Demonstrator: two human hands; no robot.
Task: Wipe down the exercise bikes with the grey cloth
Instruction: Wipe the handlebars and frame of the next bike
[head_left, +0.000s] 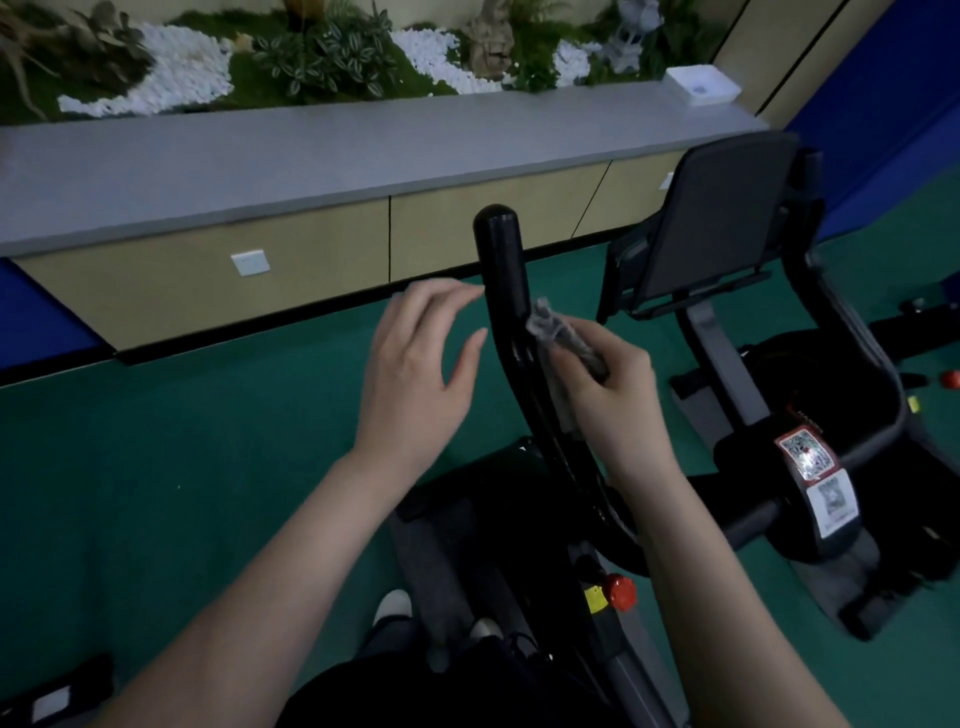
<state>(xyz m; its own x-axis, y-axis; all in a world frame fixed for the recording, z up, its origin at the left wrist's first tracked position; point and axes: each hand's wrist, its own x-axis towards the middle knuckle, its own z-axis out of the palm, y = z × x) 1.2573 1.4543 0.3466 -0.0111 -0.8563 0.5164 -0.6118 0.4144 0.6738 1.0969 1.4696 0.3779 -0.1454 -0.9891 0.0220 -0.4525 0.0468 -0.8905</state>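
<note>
A black curved handlebar (501, 249) of the exercise bike rises in the middle of the head view. My right hand (613, 395) grips a bunched grey cloth (558, 332) and holds it against the right side of the bar. My left hand (421, 358) hovers just left of the bar with fingers spread and relaxed, holding nothing. Its fingertips are close to the bar; contact is unclear. Below the hands lies the bike's dark frame with a red knob (621, 592).
A second exercise bike (722, 218) with a dark backrest and QR stickers (810, 457) stands to the right. A grey-topped wooden ledge (311, 150) with plants and white pebbles runs across the back. Green carpet (182, 441) covers the floor. My shoes show at the bottom.
</note>
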